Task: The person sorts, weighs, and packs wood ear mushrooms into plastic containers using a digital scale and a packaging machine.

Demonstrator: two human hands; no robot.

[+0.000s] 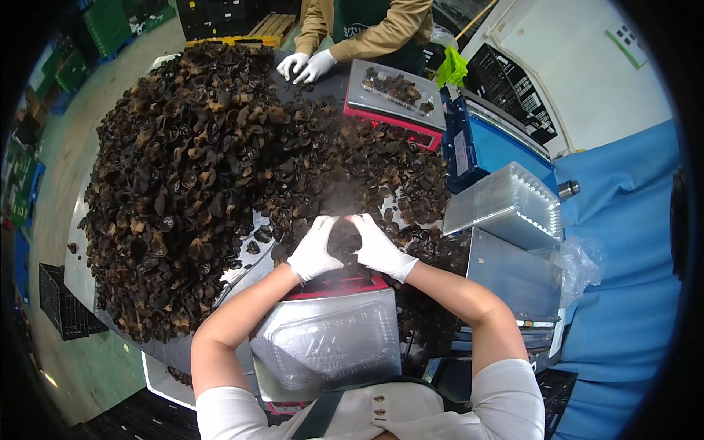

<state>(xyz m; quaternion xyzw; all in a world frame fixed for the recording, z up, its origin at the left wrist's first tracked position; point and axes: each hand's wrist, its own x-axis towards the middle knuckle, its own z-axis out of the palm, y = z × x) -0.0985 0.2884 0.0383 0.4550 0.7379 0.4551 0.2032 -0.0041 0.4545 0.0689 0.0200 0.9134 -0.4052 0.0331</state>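
My left hand (315,250) and my right hand (383,248), both in white gloves, curve towards each other above the near side of a pile of dark wood ear mushrooms (187,165). Their fingertips almost meet at the far side, and dark brown mushroom pieces show between the palms. A hazy blur covers this gap, so I cannot tell whether the pieces are gripped or lie below. Just in front of my body is a scale with a red body and metal pan (385,308). A clear plastic tray (324,346) lies on that pan.
Across the table, a person's white-gloved hands (308,67) touch mushroom pieces. A second red scale (434,118) carries a clear tray (393,91) of mushrooms. Stacked clear trays (489,198), a blue bin (500,143) and a blue sheet (621,220) are at right. A black crate (63,300) stands at lower left.
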